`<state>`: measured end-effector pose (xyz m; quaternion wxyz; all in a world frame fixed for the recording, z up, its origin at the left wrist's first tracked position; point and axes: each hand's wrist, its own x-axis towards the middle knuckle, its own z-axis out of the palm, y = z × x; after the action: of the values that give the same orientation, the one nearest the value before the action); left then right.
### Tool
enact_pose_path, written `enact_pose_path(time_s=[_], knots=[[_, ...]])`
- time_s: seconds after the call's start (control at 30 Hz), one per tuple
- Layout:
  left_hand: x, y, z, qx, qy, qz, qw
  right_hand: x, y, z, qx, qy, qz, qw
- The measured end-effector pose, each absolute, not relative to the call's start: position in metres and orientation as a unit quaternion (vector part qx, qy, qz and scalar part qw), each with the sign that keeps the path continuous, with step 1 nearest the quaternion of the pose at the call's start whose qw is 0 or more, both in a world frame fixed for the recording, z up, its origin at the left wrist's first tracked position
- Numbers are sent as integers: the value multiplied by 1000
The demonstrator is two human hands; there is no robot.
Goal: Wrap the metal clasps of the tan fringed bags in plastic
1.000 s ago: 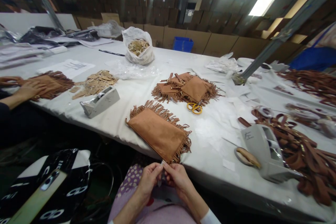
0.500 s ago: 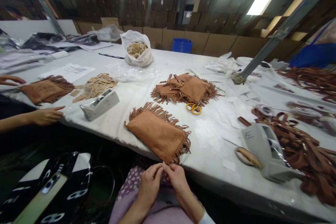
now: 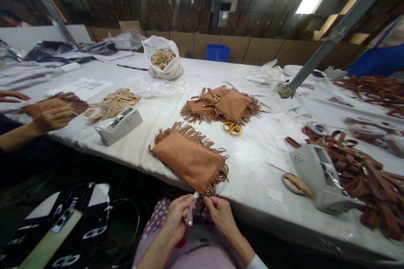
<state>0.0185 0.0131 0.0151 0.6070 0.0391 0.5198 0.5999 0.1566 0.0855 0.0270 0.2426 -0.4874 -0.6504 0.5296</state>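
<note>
Fringed pouch [image 3: 187, 159] lies at the near edge of the worktop [image 3: 255, 189]. The left hand [image 3: 175, 218] pinches a pale tab [image 3: 190, 215] by the pouch's corner; whether the right hand [image 3: 222, 215] grips anything is unclear. Handling that tab seems the step, next calling for a steady hold.

Blue bin [image 3: 217, 54], cardbd boxes [image 3: 188, 2] in bkgd, slanted metal post [image 3: 336, 40]

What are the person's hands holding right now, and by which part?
The left hand pinches a small pale strip, apparently near its upper end, by the fringed pouch. Whether the right hand holds anything is unclear.
</note>
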Motion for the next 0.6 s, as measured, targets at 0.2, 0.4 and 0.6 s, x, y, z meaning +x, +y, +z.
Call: enact_pose_path(time_s=[0.2, 0.4, 0.6], knots=[[27, 12, 21, 131, 618, 597, 495, 157, 69, 48, -505, -496, 652, 271], [26, 11, 31, 195, 634, 594, 454, 127, 57, 50, -422, -362, 781, 283], [25, 12, 33, -16, 449, 642, 621, 126, 59, 65, -328, -145, 889, 285]])
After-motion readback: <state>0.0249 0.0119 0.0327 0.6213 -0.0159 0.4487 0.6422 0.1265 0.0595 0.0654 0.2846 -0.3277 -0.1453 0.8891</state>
